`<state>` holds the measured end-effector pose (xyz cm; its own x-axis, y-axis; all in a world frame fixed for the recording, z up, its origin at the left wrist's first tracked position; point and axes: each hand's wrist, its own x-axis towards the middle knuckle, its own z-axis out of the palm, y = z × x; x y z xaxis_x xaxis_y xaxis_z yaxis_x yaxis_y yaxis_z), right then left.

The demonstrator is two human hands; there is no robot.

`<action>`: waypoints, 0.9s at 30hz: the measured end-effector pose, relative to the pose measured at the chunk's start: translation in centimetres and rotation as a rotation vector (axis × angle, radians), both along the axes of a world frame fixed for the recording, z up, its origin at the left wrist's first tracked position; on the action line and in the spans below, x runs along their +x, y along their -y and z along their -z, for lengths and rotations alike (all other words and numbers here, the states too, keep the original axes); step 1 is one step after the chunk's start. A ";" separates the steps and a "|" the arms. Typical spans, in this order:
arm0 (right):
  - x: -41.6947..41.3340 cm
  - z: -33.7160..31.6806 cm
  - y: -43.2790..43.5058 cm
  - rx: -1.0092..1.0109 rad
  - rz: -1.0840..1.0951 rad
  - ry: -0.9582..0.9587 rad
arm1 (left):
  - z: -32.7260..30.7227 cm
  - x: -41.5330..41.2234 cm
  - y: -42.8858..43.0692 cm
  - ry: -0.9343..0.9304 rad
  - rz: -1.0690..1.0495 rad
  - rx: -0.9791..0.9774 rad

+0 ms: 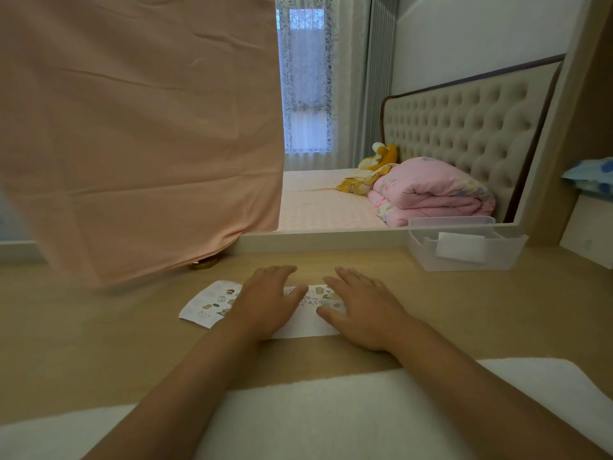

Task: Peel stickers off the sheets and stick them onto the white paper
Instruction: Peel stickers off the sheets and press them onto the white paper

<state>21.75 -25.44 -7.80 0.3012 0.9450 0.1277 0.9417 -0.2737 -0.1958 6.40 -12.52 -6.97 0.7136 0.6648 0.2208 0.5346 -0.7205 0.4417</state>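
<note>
The white paper (306,325) lies flat on the bench (464,310), near its front centre, partly covered by both hands. A sticker sheet (209,303) printed with small cartoon figures lies on the bench at the left, its right portion under the left hand (265,303). More printed figures (320,293) show between the hands; whether they belong to a second sheet or sit on the paper cannot be determined. The left hand rests palm down across sheet and paper, grip open, fingers straight. The right hand (361,310) rests palm down on the paper's right end, grip open, fingers spread. A white padded mat (298,413) lies along the near bench edge under the forearms. A clear plastic bin (428,257) stands at the bench's far right and holds a white folded item (461,247). A peach cloth (132,127) hangs at the left, with a gold-coloured round object (204,264) just under its lower edge. Beyond the bench, a bed (318,200) carries a folded pink quilt (431,194) and a yellow plush toy (381,157).
</note>
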 end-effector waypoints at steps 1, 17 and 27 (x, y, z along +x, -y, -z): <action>-0.4 -0.3 -0.2 0.021 -0.029 -0.002 | -0.4 -0.5 -0.1 -0.017 0.002 -0.003; -11.0 -1.0 -8.3 -0.005 -0.276 -0.143 | 1.6 -12.2 -5.7 -0.249 -0.133 0.023; -10.5 0.4 -10.0 0.315 -0.240 0.089 | 1.4 -11.6 -5.8 -0.063 -0.041 0.124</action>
<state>11.25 -15.41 -8.20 0.0518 0.8975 0.4379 0.9886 0.0160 -0.1498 -5.24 -6.75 -8.36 0.7012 0.6643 0.2589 0.5887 -0.7443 0.3155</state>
